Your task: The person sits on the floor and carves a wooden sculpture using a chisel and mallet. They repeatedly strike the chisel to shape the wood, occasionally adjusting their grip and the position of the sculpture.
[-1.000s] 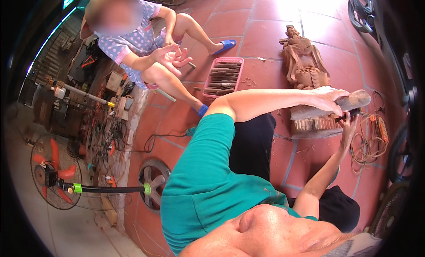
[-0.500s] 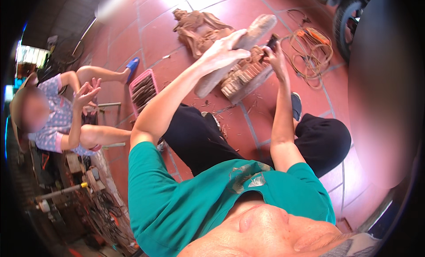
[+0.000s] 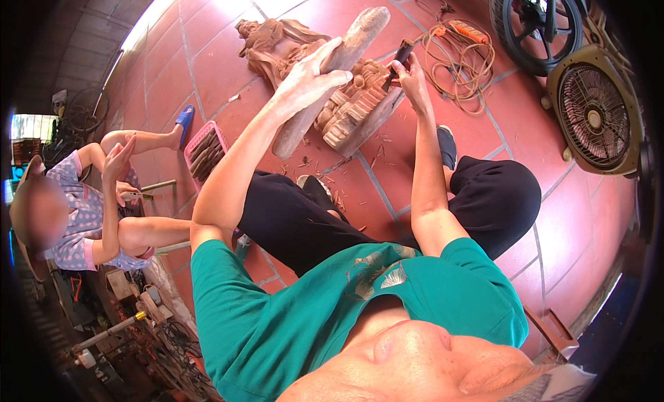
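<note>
The left arm reaches up and inward, elbow bent, its forearm (image 3: 245,160) slanting from lower left to upper right. The left hand (image 3: 310,80) grasps a thick wooden club (image 3: 363,32) around its middle, back of the hand facing up, thumb stretched toward the right and fingers lying along the wood; the club shows both beyond and below the grip. The right arm runs nearly straight forward, and its hand (image 3: 413,87) holds a dark tool (image 3: 402,54) steeply tilted, fingers closed around it; whether the tool's lower end touches wood cannot be told. The carved wooden figure (image 3: 277,50) lies on the red tiled floor (image 3: 214,63) in front of the person, its base end between the two hands and partly under the club.
</note>
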`<control>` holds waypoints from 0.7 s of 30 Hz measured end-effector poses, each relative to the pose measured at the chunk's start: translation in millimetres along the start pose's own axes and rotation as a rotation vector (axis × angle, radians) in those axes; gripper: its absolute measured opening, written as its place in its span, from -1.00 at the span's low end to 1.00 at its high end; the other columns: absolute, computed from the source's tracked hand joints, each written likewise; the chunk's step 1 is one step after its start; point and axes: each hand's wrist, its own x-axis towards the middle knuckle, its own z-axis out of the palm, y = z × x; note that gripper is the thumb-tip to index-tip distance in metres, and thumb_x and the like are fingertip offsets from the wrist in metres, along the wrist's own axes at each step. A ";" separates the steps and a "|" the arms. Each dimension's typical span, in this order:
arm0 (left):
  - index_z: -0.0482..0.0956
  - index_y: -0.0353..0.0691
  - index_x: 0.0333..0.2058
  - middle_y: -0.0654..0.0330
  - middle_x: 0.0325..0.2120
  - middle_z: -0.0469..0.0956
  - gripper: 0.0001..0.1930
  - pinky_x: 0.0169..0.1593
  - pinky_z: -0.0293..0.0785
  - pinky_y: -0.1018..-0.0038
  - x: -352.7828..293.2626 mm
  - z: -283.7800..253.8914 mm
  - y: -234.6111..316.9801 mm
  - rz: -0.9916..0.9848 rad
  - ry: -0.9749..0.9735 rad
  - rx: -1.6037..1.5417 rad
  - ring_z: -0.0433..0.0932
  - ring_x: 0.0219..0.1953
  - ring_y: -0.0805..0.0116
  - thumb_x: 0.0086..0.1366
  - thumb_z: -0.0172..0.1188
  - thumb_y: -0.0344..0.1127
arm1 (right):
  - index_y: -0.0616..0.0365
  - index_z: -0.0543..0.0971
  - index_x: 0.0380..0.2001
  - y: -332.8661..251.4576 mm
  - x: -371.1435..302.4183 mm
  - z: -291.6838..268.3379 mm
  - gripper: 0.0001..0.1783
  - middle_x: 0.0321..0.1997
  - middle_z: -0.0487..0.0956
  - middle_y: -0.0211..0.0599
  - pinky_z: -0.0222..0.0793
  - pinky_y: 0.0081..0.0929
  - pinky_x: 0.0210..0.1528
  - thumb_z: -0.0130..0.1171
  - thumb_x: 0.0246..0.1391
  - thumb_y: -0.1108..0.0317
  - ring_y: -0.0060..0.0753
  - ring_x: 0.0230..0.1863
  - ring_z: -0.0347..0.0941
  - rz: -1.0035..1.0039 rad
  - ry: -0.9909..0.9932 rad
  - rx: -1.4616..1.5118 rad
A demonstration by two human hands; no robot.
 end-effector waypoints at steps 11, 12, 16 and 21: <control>0.18 -0.10 0.43 0.06 0.25 0.40 -0.18 -0.19 0.62 0.41 -4.6 -6.6 -7.1 0.027 0.035 0.075 0.59 -0.08 0.34 0.25 0.32 -0.10 | 0.14 0.41 0.05 16.0 7.5 25.8 -0.70 -0.24 0.66 -0.20 0.53 -0.44 -0.31 0.19 0.31 0.38 -0.46 -0.30 0.64 -0.173 0.046 -0.192; 0.19 -0.09 0.43 0.08 0.28 0.38 -0.18 -0.20 0.64 0.42 -7.3 -5.8 -6.6 0.036 0.044 0.058 0.58 -0.01 0.34 0.25 0.32 -0.10 | 0.14 0.42 0.05 18.5 8.7 27.3 -0.68 -0.24 0.67 -0.17 0.53 -0.42 -0.30 0.21 0.29 0.38 -0.45 -0.29 0.64 -0.229 0.036 -0.263; 0.20 -0.18 0.40 -0.02 0.39 0.24 -0.16 0.46 0.12 0.26 -18.7 -11.4 3.1 0.113 0.053 0.104 0.21 0.43 0.07 0.21 0.30 -0.04 | 0.14 0.42 0.17 35.7 12.5 36.0 -0.55 -0.13 0.69 -0.07 0.56 -0.42 -0.30 0.25 0.24 0.45 -0.37 -0.29 0.69 -0.381 0.070 -0.365; 0.16 -0.26 0.40 -0.16 0.31 0.32 -0.09 0.37 0.25 0.17 -23.1 -7.5 1.9 0.129 0.038 0.042 0.35 0.32 -0.08 0.18 0.25 0.07 | 0.18 0.38 0.11 32.5 5.5 18.6 -0.72 -0.20 0.59 -0.32 0.48 -0.53 -0.30 0.09 0.39 0.44 -0.57 -0.27 0.54 -0.208 -0.134 -0.277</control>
